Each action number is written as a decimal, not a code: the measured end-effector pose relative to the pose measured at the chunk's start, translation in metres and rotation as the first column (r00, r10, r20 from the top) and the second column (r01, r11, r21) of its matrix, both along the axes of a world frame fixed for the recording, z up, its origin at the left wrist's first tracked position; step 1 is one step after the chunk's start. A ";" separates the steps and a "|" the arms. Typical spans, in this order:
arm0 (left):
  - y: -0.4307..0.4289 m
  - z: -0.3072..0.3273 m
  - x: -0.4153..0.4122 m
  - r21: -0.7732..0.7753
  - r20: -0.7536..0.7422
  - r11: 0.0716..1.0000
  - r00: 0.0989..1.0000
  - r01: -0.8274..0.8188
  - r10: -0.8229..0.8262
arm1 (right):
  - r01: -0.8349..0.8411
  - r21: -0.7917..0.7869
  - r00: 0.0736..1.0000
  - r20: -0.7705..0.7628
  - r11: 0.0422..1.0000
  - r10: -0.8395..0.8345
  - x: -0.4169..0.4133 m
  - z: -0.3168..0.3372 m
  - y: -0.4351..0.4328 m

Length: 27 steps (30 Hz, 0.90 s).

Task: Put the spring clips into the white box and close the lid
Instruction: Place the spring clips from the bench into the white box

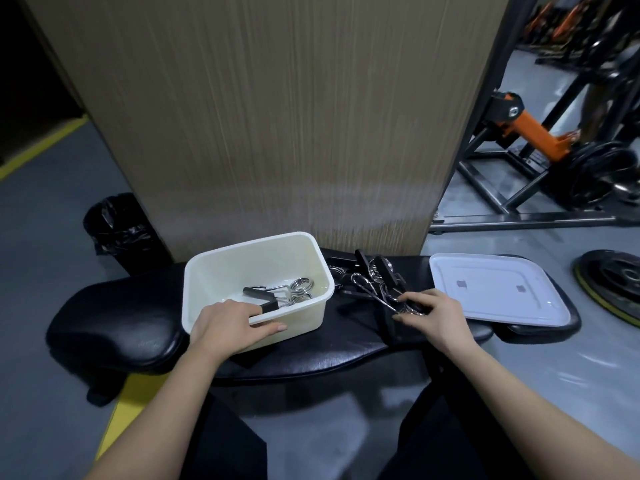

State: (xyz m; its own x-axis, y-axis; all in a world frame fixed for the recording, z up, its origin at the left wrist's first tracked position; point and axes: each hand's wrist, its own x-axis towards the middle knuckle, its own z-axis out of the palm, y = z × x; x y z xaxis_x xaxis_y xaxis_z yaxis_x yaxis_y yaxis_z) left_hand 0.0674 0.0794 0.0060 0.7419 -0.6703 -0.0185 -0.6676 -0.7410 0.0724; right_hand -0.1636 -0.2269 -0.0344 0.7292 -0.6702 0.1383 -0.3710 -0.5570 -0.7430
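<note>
An open white box sits on a black padded bench. Inside it lies a metal spring clip with black handles. My left hand grips the box's near rim, thumb inside. Just right of the box is a pile of spring clips on the bench. My right hand closes its fingers around one clip at the near side of the pile. The white lid lies flat at the bench's right end, apart from the box.
A tall wood-grain pillar rises right behind the bench. A black bin stands at the left. Orange and black gym equipment and a weight plate occupy the grey floor to the right.
</note>
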 end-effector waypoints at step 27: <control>-0.120 0.036 -0.092 -0.422 -0.856 0.416 0.202 -0.805 -0.477 | -0.296 0.739 0.867 0.474 0.605 -0.154 0.031 0.079 0.055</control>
